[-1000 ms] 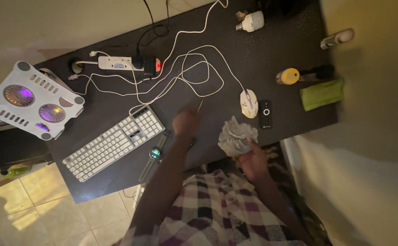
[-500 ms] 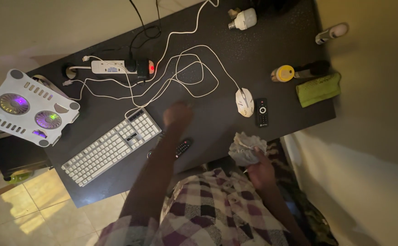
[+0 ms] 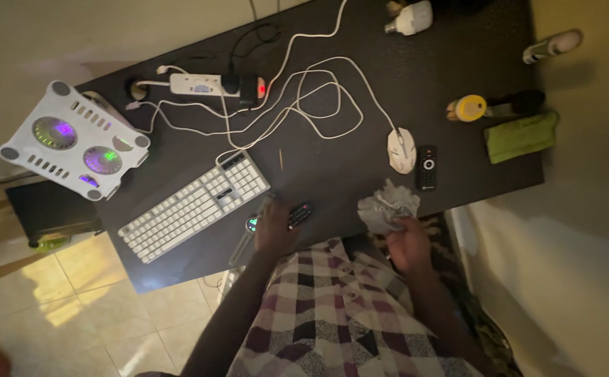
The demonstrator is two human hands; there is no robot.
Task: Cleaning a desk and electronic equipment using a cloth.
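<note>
While clutching cloth, right hand curled

No packages, labels, signs or screens are in view.

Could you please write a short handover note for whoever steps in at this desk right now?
Left hand: resting at the near edge of the black desk, on or beside a small dark remote; its grip cannot be made out.
Right hand: closed on a crumpled grey cloth, held at the desk's near edge.
Nearby: white keyboard to the left, white mouse and a second black remote just beyond the cloth, white cables tangled mid-desk.
Done: cloth is in hand.
Left: cables, power strip and other items lie spread across the desk.
</note>
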